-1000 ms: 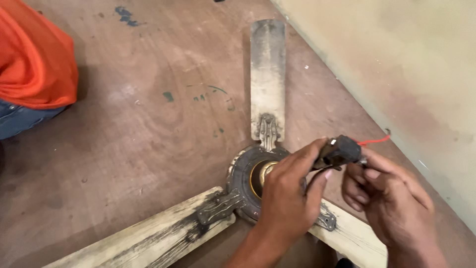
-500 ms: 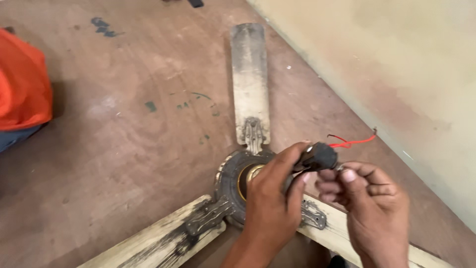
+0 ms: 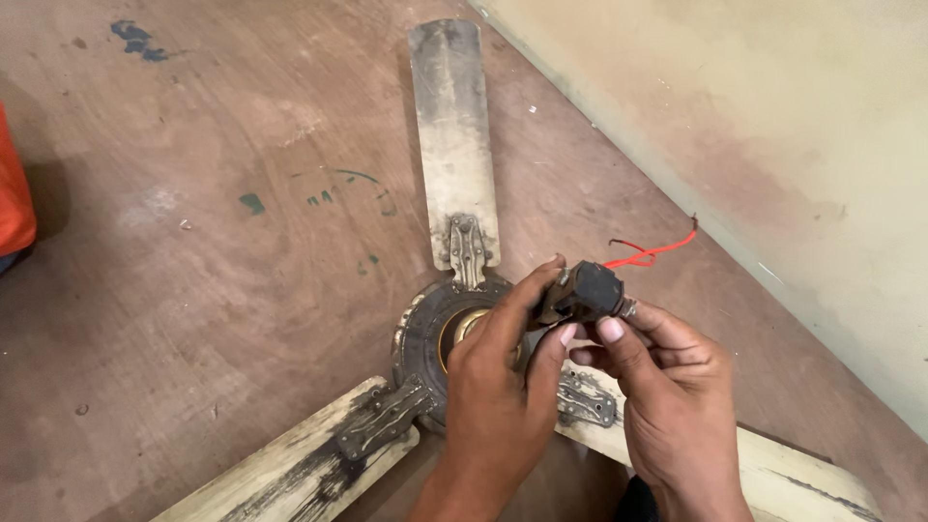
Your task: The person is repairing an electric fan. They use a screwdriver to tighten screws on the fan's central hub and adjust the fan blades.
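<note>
A dirty old ceiling fan lies on the brown floor, its round motor hub partly under my hands. One blade points away from me, another blade runs to the lower left, a third blade to the lower right. My left hand and my right hand both pinch a small black boxy part just above the hub. Thin red wires trail from that part toward the wall.
A pale plastered wall runs diagonally along the right. An orange cloth of a person shows at the left edge. Blue-green paint marks dot the floor.
The view has shifted so the orange cloth has slid almost out at the left. My hands keep their hold on the black part, which has turned slightly.
</note>
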